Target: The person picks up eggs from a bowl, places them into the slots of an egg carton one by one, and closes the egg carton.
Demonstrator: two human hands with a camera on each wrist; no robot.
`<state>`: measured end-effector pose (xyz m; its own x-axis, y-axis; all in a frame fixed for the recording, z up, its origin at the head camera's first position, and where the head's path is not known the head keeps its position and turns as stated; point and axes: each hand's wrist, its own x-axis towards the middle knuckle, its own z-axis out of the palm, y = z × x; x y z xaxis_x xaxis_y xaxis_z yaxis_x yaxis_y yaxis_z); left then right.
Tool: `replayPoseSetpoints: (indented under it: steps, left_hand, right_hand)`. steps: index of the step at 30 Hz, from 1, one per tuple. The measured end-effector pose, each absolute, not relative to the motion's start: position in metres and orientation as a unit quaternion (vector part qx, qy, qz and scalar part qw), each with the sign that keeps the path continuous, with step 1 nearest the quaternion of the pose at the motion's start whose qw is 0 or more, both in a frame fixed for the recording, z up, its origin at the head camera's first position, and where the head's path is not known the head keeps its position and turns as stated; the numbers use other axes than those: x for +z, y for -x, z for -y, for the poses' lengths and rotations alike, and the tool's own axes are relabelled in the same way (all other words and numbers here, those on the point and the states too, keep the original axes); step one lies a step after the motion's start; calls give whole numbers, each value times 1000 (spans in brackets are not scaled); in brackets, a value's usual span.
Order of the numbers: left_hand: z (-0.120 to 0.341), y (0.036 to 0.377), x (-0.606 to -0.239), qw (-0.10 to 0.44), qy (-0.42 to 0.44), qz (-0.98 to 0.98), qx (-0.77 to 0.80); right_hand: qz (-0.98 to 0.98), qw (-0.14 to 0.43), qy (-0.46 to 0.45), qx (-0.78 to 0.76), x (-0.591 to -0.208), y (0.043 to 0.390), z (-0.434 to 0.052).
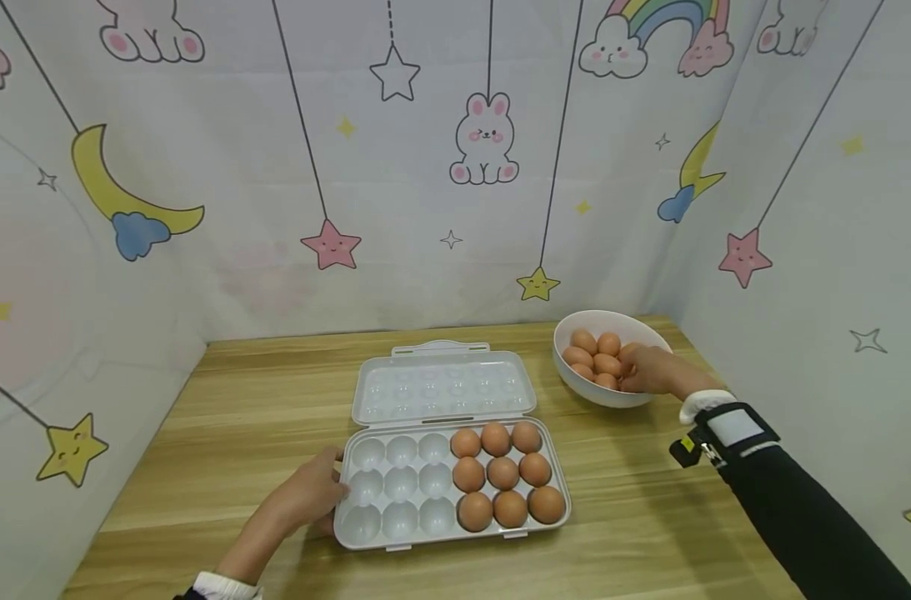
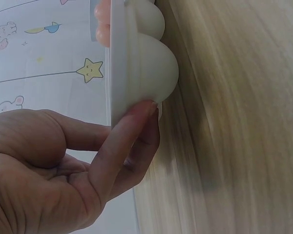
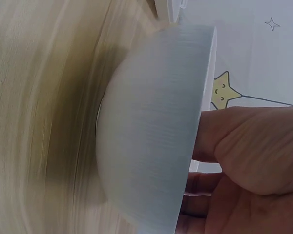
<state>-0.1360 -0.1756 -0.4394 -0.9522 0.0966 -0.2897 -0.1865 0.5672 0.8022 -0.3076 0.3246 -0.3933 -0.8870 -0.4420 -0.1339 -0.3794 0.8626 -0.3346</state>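
Observation:
A white egg tray (image 1: pixel 398 479) lies open on the wooden table, its lid (image 1: pixel 443 387) folded back. Several brown eggs (image 1: pixel 503 473) fill its right three columns, and the cups on the left are empty. My left hand (image 1: pixel 316 493) rests against the tray's left edge. In the left wrist view its straight fingers (image 2: pixel 136 122) press on the tray's rim (image 2: pixel 118 63). My right hand (image 1: pixel 644 368) reaches into a white bowl (image 1: pixel 613 320) of brown eggs (image 1: pixel 593 358), fingers curled down over them. The bowl wall (image 3: pixel 151 136) hides those fingers of my right hand (image 3: pixel 244 161) in the right wrist view.
Cartoon-printed fabric walls close in the table at the back, left and right. The bowl stands near the back right corner. Bare wood (image 1: pixel 260 400) shows to the left of the tray and in front of it.

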Motion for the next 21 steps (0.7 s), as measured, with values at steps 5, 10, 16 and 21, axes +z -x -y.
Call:
replayPoseSetpoints:
  steps: [5,10,16,21]
  left_hand:
    - [177,136,-440,151,24,-872,464]
    - [177,136,-441,148,19,-873,463]
    - [178,136,-440,149,18,-868,473]
    - [179,136,-440,148,16,-870,470]
  right_hand:
    - [-967,53,233,-86,-395,308,-323]
    - [-966,38,244,-82,-394,305,-321]
    - [-964,39,247,-97,-396,306,-325]
    - [-961,40,250,-109,-391,303,-326]
